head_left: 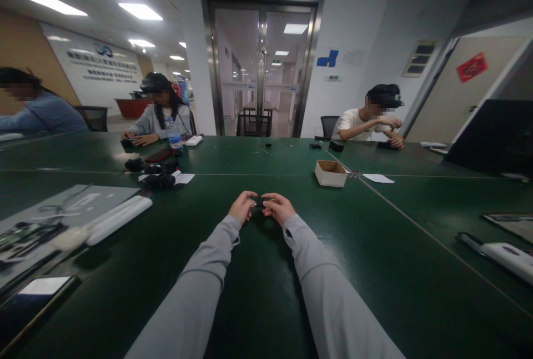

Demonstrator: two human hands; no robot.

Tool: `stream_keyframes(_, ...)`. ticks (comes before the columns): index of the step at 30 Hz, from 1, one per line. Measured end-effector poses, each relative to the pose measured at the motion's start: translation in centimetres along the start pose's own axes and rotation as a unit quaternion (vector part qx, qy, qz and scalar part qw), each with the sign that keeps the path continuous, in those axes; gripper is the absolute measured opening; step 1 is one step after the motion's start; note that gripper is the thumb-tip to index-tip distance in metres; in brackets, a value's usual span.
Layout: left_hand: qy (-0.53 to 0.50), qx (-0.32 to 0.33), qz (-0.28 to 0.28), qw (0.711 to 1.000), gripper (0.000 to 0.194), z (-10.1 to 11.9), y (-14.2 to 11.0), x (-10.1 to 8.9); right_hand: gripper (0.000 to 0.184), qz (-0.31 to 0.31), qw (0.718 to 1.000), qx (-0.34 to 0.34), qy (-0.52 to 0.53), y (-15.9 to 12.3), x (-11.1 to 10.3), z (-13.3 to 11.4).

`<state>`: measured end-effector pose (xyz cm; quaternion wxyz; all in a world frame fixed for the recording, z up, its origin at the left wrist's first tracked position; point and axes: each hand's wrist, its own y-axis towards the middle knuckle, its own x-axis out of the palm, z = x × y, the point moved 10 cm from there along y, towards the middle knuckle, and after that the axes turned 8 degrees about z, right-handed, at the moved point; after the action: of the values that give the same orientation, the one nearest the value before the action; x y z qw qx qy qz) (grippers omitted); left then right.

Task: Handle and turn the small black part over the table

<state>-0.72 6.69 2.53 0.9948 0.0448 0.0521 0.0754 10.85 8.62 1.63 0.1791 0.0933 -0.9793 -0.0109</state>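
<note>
Both arms, in light grey sleeves, reach forward over the dark green table. Between my fingertips is a small black object, too small to name. My right hand pinches it from the right with thumb and fingers. My left hand is closed at its left end, where a tiny shiny spot shows at the fingertips. Whether that spot belongs to the black object, I cannot tell. Both hands are just above the tabletop.
An open cardboard box stands ahead to the right, near white paper. Black items, a water bottle and a red-edged phone lie ahead left. A grey panel with electronics is at left. Several people sit around the table.
</note>
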Motion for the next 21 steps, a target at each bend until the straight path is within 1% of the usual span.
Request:
stream_keyframes(4, -0.02, 0.001, -0.001, 1.0, 0.023, -0.02, 0.06, -0.01, 0.026, 0.011, 1.0, 0.005, 0.0, -0.14, -0.04, -0.14)
stream_keyframes(11, -0.03, -0.006, -0.014, 0.999, 0.027, -0.2, 0.19, 0.17, 0.025, 0.008, 1.0, 0.007, 0.003, -0.12, -0.07, -0.08)
stream_keyframes(15, -0.016, 0.006, -0.031, 0.999, 0.029, -0.04, 0.09, 0.53, 0.026, 0.0, 1.0, 0.007, 0.003, 0.1, -0.13, 0.2)
stream_keyframes(19, -0.007, 0.021, -0.02, 1.0, 0.027, 0.17, 0.08, 0.3, 0.029, -0.008, 1.0, 0.004, 0.005, 0.29, -0.21, 0.4)
stream_keyframes(21, 0.002, 0.02, -0.024, 1.0, 0.027, 0.12, 0.05, 0.35, 0.03, -0.009, 1.0, 0.004, 0.003, 0.28, -0.24, 0.42)
